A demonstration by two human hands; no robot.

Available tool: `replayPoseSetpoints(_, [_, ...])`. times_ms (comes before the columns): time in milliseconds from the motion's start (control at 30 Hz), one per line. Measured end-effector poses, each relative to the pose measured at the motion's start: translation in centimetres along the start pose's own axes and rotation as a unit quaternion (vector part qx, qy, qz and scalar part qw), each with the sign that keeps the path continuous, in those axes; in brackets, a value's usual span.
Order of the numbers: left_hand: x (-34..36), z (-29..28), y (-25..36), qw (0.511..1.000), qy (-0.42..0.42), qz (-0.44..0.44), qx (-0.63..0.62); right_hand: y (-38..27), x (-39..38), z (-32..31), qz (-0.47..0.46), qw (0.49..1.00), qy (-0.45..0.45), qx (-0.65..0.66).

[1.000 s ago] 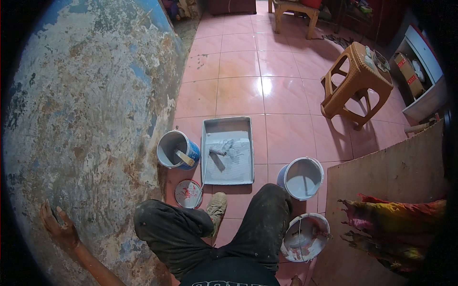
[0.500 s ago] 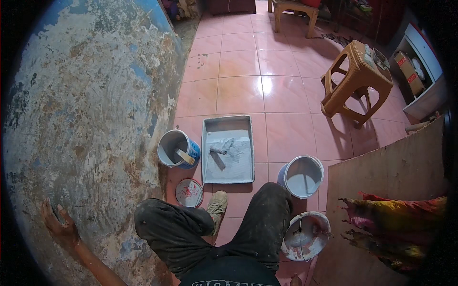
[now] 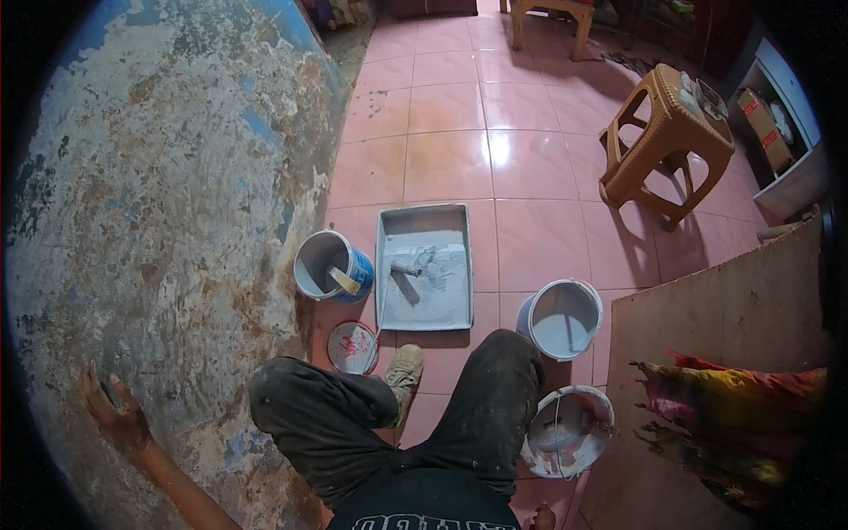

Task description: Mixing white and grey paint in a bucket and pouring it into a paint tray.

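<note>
My left hand (image 3: 117, 420) is raised against the peeling wall (image 3: 185, 221) at the left, fingers stretched upward and thumb apart. A small dark grey-green patch shows between thumb and fingers; whether it is a thing or bare wall I cannot make out. Only a bit of my right hand (image 3: 543, 517) shows at the lower edge, beside my right thigh, its fingers mostly hidden. Ahead of my feet lies a paint tray (image 3: 424, 305) with grey-white paint and a paint roller (image 3: 405, 270) resting in it. To its left stands a blue-and-white bucket (image 3: 360, 274) with a paintbrush (image 3: 344, 281) inside.
A round lid (image 3: 353, 348) with red marks lies near my left shoe (image 3: 405, 371). By my right knee stand a white paint bucket (image 3: 562, 320) and a stained pail (image 3: 574, 433). A wooden board (image 3: 698, 309) with a colourful cloth (image 3: 733, 406) and a brown stool (image 3: 667, 132) are at the right.
The view has tilted slightly, so the floor things sit a little higher in it. My left hand stays at nearly the same place on the wall. More of the right hand shows.
</note>
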State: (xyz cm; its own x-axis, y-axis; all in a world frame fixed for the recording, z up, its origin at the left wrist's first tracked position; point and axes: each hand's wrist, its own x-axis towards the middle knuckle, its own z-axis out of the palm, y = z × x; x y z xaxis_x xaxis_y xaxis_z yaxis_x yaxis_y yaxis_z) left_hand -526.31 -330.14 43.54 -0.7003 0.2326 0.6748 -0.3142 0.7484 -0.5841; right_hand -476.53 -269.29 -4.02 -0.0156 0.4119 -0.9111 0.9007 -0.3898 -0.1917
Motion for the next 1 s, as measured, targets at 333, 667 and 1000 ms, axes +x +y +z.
replayPoseSetpoints(333, [-17.3, -0.4, 9.1, 0.866, -0.225, -0.242, -0.375, -4.2, -2.2, 0.2, 0.050, 0.996, -0.023, -0.068])
replayPoseSetpoints(667, [-44.7, -1.1, 12.5, 0.413, -0.413, -0.614, -0.531, -7.2, -2.7, 1.9, 0.093, 0.984, -0.047, -0.146])
replayPoseSetpoints(1000, [-40.5, -0.7, 17.1, 0.603, -0.399, -0.472, -0.504, -9.2, -2.3, 5.4, 0.110, 0.961, -0.074, -0.242])
